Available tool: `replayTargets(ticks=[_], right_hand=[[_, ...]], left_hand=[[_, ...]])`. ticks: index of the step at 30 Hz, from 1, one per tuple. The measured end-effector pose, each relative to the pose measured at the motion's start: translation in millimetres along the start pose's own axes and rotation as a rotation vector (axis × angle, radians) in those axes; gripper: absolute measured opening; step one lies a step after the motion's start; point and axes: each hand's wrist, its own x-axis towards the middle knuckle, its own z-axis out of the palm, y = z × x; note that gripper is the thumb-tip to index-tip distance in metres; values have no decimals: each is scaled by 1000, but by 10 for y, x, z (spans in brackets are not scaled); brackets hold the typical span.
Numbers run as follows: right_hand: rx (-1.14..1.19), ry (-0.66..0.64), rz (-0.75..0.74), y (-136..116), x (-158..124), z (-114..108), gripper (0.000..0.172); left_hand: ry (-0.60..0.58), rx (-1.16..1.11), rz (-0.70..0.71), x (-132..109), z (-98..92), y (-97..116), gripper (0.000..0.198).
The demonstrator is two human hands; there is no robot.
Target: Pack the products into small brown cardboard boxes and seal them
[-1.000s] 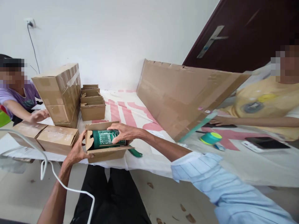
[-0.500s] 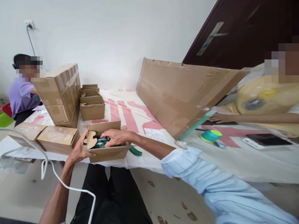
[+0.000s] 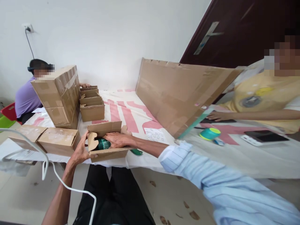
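Note:
A small open cardboard box [image 3: 109, 155] sits at the table's near edge with its flaps up. My left hand [image 3: 81, 150] grips its left end, thumb on the front wall and fingers behind. Inside lies a dark green, round-looking item with pale markings [image 3: 103, 144]. My right hand [image 3: 118, 139] reaches into the box from the right, its fingers closed and bent down beside the green item. The box and hand hide the fingertips and whatever they hold.
Two closed boxes [image 3: 58, 140] lie to the left, before a tall taped stack [image 3: 56, 93]. Several open boxes [image 3: 92, 112] stand behind. A large cardboard panel [image 3: 182, 90] leans at right. A white cable [image 3: 67, 187] crosses the left foreground. Co-workers sit at left and right.
My right hand has shifted slightly rightwards inside the box, showing more of the green item. My left hand keeps its grip. The left co-worker has leaned towards the stack, a hand at the rear boxes.

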Motion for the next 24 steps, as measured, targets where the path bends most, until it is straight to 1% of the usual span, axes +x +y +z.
replayTargets(ticks=[2, 3, 5, 7, 8, 10, 12, 14, 15, 16, 18, 19, 20, 22, 23, 24], right_hand=[[46, 0, 47, -23, -102, -78, 50], [85, 27, 66, -32, -165, -131, 57], [200, 136, 76, -44, -295, -252, 71], [369, 285, 40, -48, -404, -372, 81], [476, 357, 6, -47, -443, -421, 83], [707, 480, -80, -41, -482, -488, 81], [908, 568, -157, -29, -477, -512, 79], [1038, 622, -191, -18, -449, -507, 77], [1083, 639, -196, -16, -432, -501, 76], [1117, 653, -196, -20, -412, -494, 75], [1167, 683, -189, -52, -367, -489, 73], [1189, 707, -187, -82, -337, -492, 74], [1211, 739, -186, -120, -301, -498, 75], [1254, 813, -186, -213, -212, -520, 81], [1272, 845, -186, -260, -162, -534, 84], [1279, 875, -184, -303, -111, -549, 85]], left_hand=[[1, -9, 10, 17, -11, 4, 141], [0, -15, 12, 29, -16, 5, 142], [2, -35, -1, 57, -19, 9, 143], [8, -53, -24, 82, -13, 12, 143], [12, -57, -33, 88, -9, 13, 143], [18, -38, -43, 80, -16, 13, 143], [11, 9, -35, 44, -70, 23, 142], [2, 56, -18, -6, -183, 65, 133], [10, 58, -9, -25, -255, 107, 123], [37, 45, 2, -35, -328, 164, 110], [130, -5, 31, -10, -444, 324, 87], [166, -36, 51, 28, -473, 421, 83], [178, -63, 73, 83, -477, 523, 86], [113, -114, 119, 232, -416, 721, 108], [70, -138, 144, 316, -363, 805, 119], [51, -161, 171, 400, -305, 875, 128]])
